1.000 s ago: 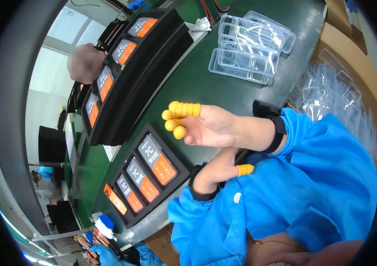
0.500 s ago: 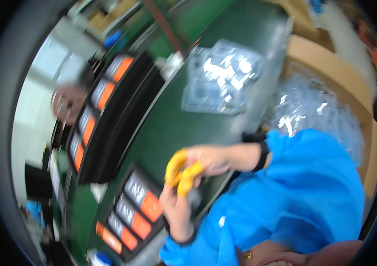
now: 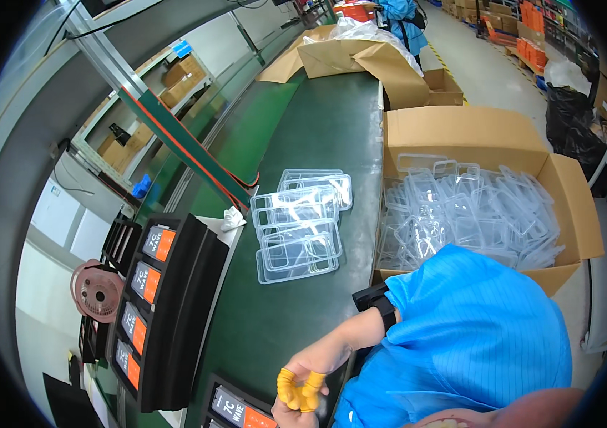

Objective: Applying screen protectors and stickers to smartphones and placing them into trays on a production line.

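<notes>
One long green work surface runs from the near side to the far side, and along its right edge stands a large open cardboard box, filled with clear plastic shells. To the left there are stacked black trays, with grey and orange packs showing on their left side. On the middle of the surface lies a loose group of clear cases, overlapping, their long sides roughly left to right; these are well apart from the hands, on the far side. The near black tray lies just to the left of the hands and is cut by the lower edge. Its visible printed pack has its long axis going from far left to near right, so the orange end is toward the hands; the left hand is nearer to it than the right hand. The right hand is bent, its fingers with yellow finger covers curling in close against the left one. I cannot tell whether either hand pinches something, because the left is partly outside the view.
</notes>
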Motion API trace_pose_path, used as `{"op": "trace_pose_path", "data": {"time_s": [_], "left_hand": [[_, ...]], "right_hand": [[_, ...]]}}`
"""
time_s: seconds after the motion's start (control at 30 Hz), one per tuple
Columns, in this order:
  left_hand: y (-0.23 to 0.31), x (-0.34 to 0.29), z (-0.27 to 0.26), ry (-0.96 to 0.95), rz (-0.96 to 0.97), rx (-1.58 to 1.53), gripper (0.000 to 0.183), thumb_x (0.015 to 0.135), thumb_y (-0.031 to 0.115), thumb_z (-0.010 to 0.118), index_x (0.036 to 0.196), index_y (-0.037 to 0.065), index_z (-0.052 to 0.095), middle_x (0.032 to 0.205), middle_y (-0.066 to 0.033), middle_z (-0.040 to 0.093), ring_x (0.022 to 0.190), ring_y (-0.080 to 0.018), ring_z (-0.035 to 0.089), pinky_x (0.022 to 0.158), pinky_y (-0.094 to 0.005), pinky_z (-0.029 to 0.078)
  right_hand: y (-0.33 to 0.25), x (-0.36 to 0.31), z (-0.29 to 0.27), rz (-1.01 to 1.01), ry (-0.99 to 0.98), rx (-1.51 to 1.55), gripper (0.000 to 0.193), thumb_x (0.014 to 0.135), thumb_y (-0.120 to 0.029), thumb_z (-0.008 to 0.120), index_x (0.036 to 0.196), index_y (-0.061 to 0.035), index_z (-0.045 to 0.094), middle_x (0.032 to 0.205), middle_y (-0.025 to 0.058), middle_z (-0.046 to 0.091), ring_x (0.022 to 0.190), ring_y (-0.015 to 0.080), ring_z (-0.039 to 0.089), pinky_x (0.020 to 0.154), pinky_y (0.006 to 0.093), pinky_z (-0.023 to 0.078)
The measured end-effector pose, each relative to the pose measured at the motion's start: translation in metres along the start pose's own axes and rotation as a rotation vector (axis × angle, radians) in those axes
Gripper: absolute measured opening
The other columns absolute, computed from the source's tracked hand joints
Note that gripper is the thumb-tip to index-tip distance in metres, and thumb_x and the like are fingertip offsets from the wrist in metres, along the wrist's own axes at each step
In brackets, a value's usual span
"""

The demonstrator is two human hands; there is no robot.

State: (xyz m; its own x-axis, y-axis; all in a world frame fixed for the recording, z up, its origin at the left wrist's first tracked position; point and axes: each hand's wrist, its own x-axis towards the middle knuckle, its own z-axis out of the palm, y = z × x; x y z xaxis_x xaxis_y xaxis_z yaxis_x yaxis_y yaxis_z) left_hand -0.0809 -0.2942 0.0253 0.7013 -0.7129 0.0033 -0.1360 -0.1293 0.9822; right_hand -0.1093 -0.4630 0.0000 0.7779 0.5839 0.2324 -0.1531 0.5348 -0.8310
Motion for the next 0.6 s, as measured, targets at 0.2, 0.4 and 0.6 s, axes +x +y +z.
{"op": "trace_pose_path", "data": {"time_s": [0.2,0.4,0.6], "left_hand": [[0.001,-0.009,-0.004,0.117,0.131,0.035,0.007,0.078,0.007,0.057,0.081,0.004,0.052,0.076,-0.0005,0.053,0.069,-0.0087,0.048,0.064,-0.0212,0.039],[0.013,-0.017,-0.011,-0.073,0.244,0.157,0.004,0.079,0.008,0.054,0.081,0.004,0.054,0.076,-0.0030,0.052,0.067,-0.0116,0.048,0.063,-0.0228,0.040],[-0.005,-0.010,-0.038,0.122,0.020,0.401,0.013,0.077,0.004,0.051,0.088,-0.002,0.054,0.081,-0.0117,0.056,0.076,-0.0211,0.054,0.068,-0.0282,0.042]], "right_hand": [[-0.017,-0.001,0.016,-0.129,-0.363,-0.030,0.043,0.072,-0.007,0.065,0.110,0.0011,0.046,0.103,0.0105,0.050,0.095,0.0218,0.049,0.073,0.0309,0.043],[-0.020,0.000,0.018,-0.098,-0.567,-0.254,0.022,0.075,-0.014,0.064,0.091,0.0006,0.058,0.084,0.0085,0.057,0.073,0.0176,0.054,0.062,0.0278,0.043],[-0.052,-0.022,-0.007,-0.020,0.221,-1.339,0.029,0.069,-0.021,0.064,0.095,-0.0094,0.061,0.086,0.0097,0.061,0.080,0.0233,0.057,0.069,0.0341,0.045]]}}
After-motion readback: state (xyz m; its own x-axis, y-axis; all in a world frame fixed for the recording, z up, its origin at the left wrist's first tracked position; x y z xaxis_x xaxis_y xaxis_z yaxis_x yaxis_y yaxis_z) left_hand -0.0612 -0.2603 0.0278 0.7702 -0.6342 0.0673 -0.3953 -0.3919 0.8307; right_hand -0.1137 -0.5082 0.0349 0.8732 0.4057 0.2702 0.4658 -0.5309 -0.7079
